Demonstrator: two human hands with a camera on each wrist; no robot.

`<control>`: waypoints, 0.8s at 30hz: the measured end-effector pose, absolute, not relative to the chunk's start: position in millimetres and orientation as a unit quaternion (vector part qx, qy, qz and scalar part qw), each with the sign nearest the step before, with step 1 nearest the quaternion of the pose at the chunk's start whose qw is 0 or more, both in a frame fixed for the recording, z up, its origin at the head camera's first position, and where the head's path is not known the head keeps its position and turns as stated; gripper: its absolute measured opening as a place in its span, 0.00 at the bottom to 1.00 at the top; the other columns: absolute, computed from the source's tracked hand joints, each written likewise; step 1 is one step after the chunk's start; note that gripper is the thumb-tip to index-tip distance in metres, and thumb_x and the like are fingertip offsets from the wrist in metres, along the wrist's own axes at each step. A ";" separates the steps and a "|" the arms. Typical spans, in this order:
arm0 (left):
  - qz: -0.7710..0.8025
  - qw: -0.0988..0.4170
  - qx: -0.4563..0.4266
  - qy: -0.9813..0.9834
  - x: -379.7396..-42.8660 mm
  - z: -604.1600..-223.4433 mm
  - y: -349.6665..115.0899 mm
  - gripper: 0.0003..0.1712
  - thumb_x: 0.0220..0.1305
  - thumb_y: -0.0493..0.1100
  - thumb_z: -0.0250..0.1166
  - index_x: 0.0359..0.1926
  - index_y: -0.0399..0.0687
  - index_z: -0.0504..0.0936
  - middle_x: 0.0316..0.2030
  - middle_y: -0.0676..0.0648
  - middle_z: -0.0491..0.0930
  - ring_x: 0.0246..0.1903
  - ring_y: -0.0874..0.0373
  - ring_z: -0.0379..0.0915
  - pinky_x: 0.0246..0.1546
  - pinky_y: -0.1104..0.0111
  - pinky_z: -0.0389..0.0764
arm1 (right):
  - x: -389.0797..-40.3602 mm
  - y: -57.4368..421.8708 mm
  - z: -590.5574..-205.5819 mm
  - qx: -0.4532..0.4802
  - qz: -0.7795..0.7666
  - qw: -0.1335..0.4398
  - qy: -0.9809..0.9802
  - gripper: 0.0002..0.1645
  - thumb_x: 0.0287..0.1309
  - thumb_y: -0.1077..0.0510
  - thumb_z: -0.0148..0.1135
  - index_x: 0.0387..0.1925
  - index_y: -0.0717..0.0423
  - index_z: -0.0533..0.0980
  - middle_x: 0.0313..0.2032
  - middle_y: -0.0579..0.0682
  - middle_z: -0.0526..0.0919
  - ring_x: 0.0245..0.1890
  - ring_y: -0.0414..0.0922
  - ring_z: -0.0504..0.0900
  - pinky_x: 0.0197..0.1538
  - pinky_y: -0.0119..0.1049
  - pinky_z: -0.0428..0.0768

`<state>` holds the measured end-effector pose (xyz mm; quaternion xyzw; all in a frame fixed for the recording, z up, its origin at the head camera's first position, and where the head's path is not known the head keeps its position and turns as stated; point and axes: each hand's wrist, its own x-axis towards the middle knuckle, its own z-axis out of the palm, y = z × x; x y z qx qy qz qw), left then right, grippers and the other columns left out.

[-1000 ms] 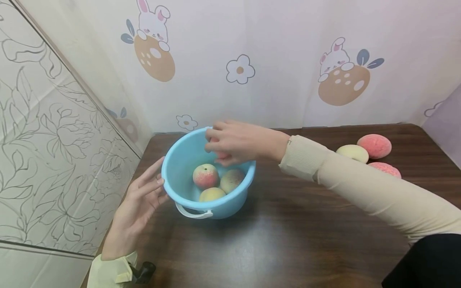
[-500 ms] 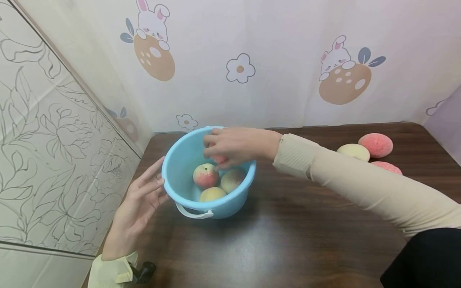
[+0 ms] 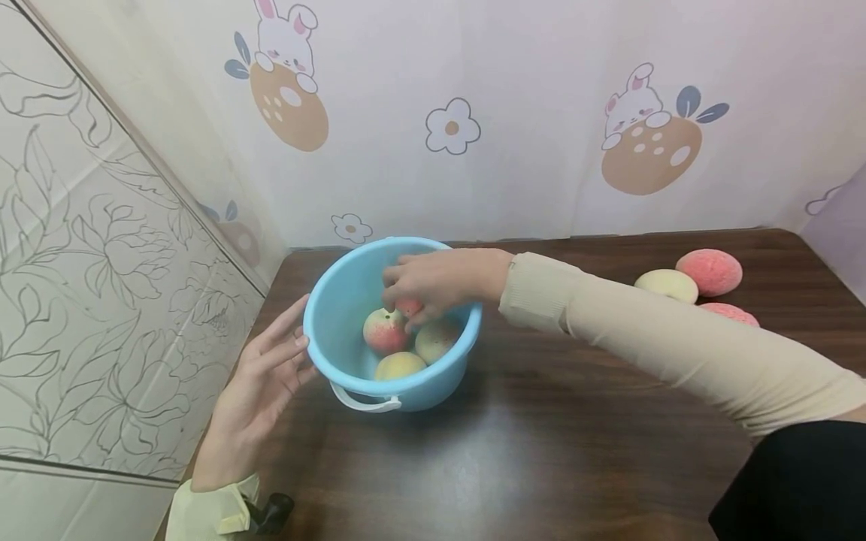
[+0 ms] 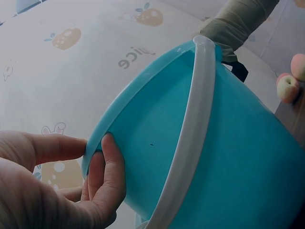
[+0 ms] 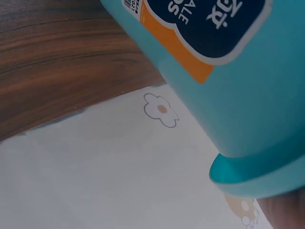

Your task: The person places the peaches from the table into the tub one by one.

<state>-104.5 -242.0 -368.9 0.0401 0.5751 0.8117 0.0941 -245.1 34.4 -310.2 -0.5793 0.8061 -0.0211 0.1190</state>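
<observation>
While the left grip pinches the bucket at nine o'clock, the right grip clamps a pink peach at one o'clock from the blushed peach.

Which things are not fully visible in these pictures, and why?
Head view: held fruit, mostly covered by the right hand.
Head view: pink fruit, partly behind the right sleeve.
Left wrist view: inside the bucket, hidden by its wall.
Right wrist view: bucket label, cut by the picture's top edge.
</observation>
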 end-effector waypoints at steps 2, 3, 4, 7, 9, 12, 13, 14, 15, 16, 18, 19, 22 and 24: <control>0.812 0.094 0.040 0.575 -104.4 -368.6 -241.8 0.36 0.77 0.31 0.51 0.82 0.48 0.56 0.74 0.41 0.69 0.56 0.58 0.82 0.51 0.67 0.87 | -244.9 33.1 -310.4 -0.577 -0.016 0.126 0.807 0.25 0.64 0.45 0.73 0.60 0.46 0.82 0.54 0.47 0.80 0.55 0.48 0.73 0.57 0.43 0.79; 0.812 0.094 0.040 0.575 -104.4 -368.5 -241.7 0.36 0.77 0.31 0.51 0.82 0.48 0.56 0.74 0.41 0.69 0.57 0.58 0.82 0.51 0.67 0.87 | -244.8 32.5 -310.5 -0.576 -0.014 0.129 0.807 0.25 0.64 0.45 0.73 0.60 0.46 0.82 0.53 0.47 0.80 0.55 0.47 0.73 0.57 0.43 0.79; 0.812 0.094 0.040 0.575 -104.3 -368.4 -241.6 0.36 0.77 0.31 0.51 0.82 0.48 0.56 0.74 0.41 0.69 0.57 0.58 0.82 0.51 0.67 0.87 | -244.7 31.8 -310.8 -0.576 -0.012 0.131 0.807 0.25 0.64 0.46 0.73 0.60 0.46 0.82 0.53 0.47 0.80 0.55 0.47 0.73 0.57 0.43 0.79; 0.812 0.095 0.039 0.575 -104.3 -368.3 -241.5 0.36 0.77 0.31 0.51 0.82 0.48 0.56 0.74 0.41 0.69 0.57 0.57 0.82 0.51 0.67 0.87 | -244.2 29.8 -311.6 -0.574 -0.001 0.137 0.808 0.25 0.64 0.46 0.73 0.60 0.46 0.82 0.51 0.46 0.81 0.54 0.47 0.74 0.56 0.43 0.79; 0.811 0.096 0.038 0.576 -104.2 -368.2 -241.4 0.36 0.77 0.31 0.51 0.82 0.48 0.56 0.74 0.40 0.69 0.57 0.57 0.82 0.52 0.66 0.87 | -244.4 28.5 -312.5 -0.572 0.006 0.139 0.809 0.25 0.64 0.47 0.73 0.60 0.46 0.82 0.51 0.46 0.81 0.54 0.47 0.75 0.57 0.42 0.79; 0.810 0.096 0.039 0.578 -104.2 -368.0 -241.2 0.36 0.77 0.32 0.51 0.82 0.48 0.56 0.74 0.40 0.69 0.58 0.57 0.82 0.52 0.66 0.87 | -244.8 26.9 -313.5 -0.569 0.018 0.139 0.810 0.24 0.65 0.47 0.72 0.61 0.46 0.82 0.51 0.46 0.82 0.54 0.47 0.75 0.57 0.42 0.80; 0.809 0.095 0.040 0.578 -104.1 -367.9 -241.2 0.36 0.77 0.32 0.51 0.82 0.48 0.56 0.74 0.40 0.68 0.58 0.57 0.82 0.52 0.66 0.87 | -245.0 26.5 -313.8 -0.568 0.020 0.140 0.811 0.24 0.66 0.48 0.71 0.61 0.46 0.81 0.52 0.46 0.83 0.54 0.47 0.76 0.57 0.42 0.80; 0.809 0.095 0.041 0.579 -104.1 -367.8 -241.1 0.36 0.77 0.31 0.51 0.82 0.48 0.56 0.75 0.40 0.68 0.58 0.57 0.82 0.52 0.66 0.87 | -245.3 26.1 -313.9 -0.568 0.022 0.138 0.811 0.23 0.67 0.48 0.70 0.61 0.46 0.81 0.52 0.46 0.83 0.54 0.47 0.76 0.58 0.42 0.81; 0.809 0.094 0.041 0.579 -104.0 -367.8 -241.1 0.36 0.77 0.31 0.51 0.82 0.48 0.56 0.75 0.40 0.68 0.58 0.57 0.82 0.52 0.66 0.87 | -245.5 25.9 -314.0 -0.568 0.023 0.137 0.811 0.23 0.68 0.49 0.69 0.61 0.46 0.81 0.52 0.46 0.83 0.54 0.47 0.76 0.58 0.42 0.81; 0.809 0.094 0.042 0.578 -103.9 -367.8 -241.1 0.36 0.77 0.31 0.51 0.82 0.48 0.55 0.75 0.41 0.68 0.58 0.57 0.82 0.52 0.66 0.87 | -245.6 25.6 -314.1 -0.568 0.023 0.136 0.811 0.22 0.68 0.49 0.68 0.61 0.46 0.81 0.52 0.46 0.83 0.54 0.47 0.76 0.58 0.42 0.81; 0.809 0.094 0.043 0.578 -103.8 -368.0 -241.2 0.36 0.77 0.31 0.50 0.82 0.48 0.55 0.75 0.41 0.68 0.57 0.57 0.82 0.52 0.66 0.87 | -245.9 25.3 -314.4 -0.569 0.022 0.133 0.811 0.21 0.69 0.50 0.67 0.61 0.46 0.81 0.52 0.46 0.84 0.54 0.47 0.76 0.58 0.43 0.81; 0.810 0.094 0.044 0.577 -103.7 -368.2 -241.3 0.36 0.78 0.31 0.50 0.82 0.48 0.55 0.75 0.41 0.68 0.57 0.58 0.82 0.52 0.66 0.87 | -246.0 25.3 -314.6 -0.570 0.021 0.131 0.811 0.20 0.70 0.50 0.66 0.61 0.47 0.81 0.52 0.46 0.84 0.54 0.47 0.76 0.58 0.43 0.81; 0.812 0.095 0.045 0.574 -103.8 -368.7 -241.6 0.36 0.78 0.31 0.50 0.82 0.48 0.55 0.74 0.41 0.69 0.57 0.58 0.82 0.51 0.67 0.87 | -246.2 25.6 -315.0 -0.576 0.015 0.121 0.808 0.19 0.70 0.52 0.65 0.60 0.48 0.82 0.52 0.47 0.84 0.53 0.48 0.77 0.58 0.43 0.80; 0.813 0.095 0.045 0.572 -103.9 -369.0 -241.6 0.36 0.77 0.31 0.50 0.82 0.48 0.55 0.74 0.41 0.69 0.56 0.58 0.82 0.51 0.67 0.87 | -246.3 26.4 -314.8 -0.580 0.011 0.114 0.807 0.18 0.70 0.54 0.64 0.58 0.49 0.82 0.52 0.47 0.84 0.53 0.48 0.77 0.58 0.43 0.80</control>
